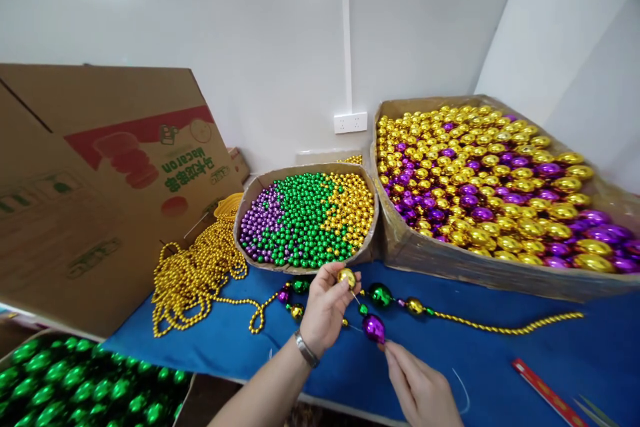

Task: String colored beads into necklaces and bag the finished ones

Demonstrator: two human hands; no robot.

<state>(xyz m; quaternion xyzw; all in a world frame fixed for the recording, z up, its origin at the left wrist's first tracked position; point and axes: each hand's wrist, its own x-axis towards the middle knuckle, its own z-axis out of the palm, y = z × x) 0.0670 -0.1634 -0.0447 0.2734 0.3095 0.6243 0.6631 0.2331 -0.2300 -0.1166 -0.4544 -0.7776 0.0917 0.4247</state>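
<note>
Between the thumb and fingers of my left hand [325,310] is a large gold bead [346,277]. A thin thread runs from it to a small green bead [363,309] and a large purple bead [374,328]. My right hand [420,380] pinches at the lower end of the purple bead; its fingertips may grip the thread there. Behind my hands lies the rest of the strand, with a large green bead [380,295], a gold bead [415,306] and a gold bead chain [510,328] stretching right. My left palm hides part of the strand.
A box of small purple, green and gold beads [240,240] stands behind my hands. To its right is a large box [450,273] of gold and purple beads. Gold bead chains [195,280] are heaped at left, beside a carton [115,167]. A red ruler-like strip [547,392] lies at right.
</note>
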